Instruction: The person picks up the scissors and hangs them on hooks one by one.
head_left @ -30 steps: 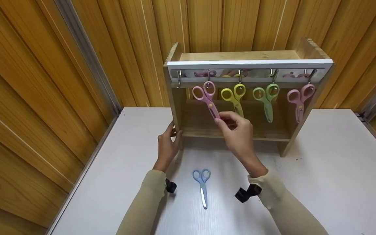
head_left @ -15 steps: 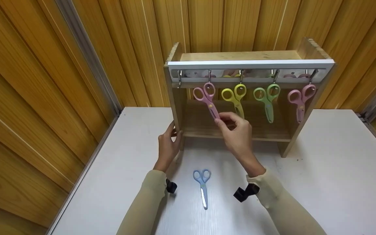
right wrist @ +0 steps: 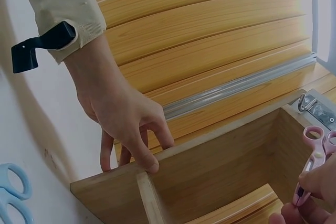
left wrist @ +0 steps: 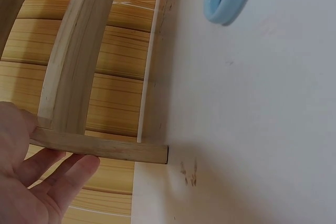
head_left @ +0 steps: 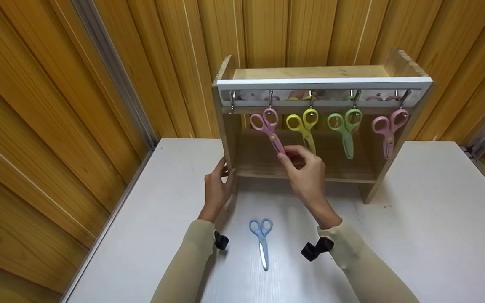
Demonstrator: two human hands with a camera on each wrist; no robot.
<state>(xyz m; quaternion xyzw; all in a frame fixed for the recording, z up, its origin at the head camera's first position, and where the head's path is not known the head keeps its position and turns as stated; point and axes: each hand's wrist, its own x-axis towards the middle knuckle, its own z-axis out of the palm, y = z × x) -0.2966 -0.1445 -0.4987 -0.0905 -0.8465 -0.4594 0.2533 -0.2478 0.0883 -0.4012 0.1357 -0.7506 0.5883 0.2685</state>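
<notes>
My right hand pinches the blade end of a pair of pink scissors between thumb and fingers. One finger ring of those scissors is up at the second hook from the left, and the blades slant down to the right. My left hand grips the left side panel of a wooden rack, thumb on the front side and fingers on the outer side. In the left wrist view, curled fingers reach past the panel edge. Blue scissors lie on the white table between my forearms.
Yellow scissors, green scissors and another pink pair hang along the hook rail. A metal hook is at the rail's left end. Wood-look walls close off the table's back and sides.
Hardly anything differs. Both hands keep their places; the pink scissors stay at the hook, and the whole view has shifted very slightly.
</notes>
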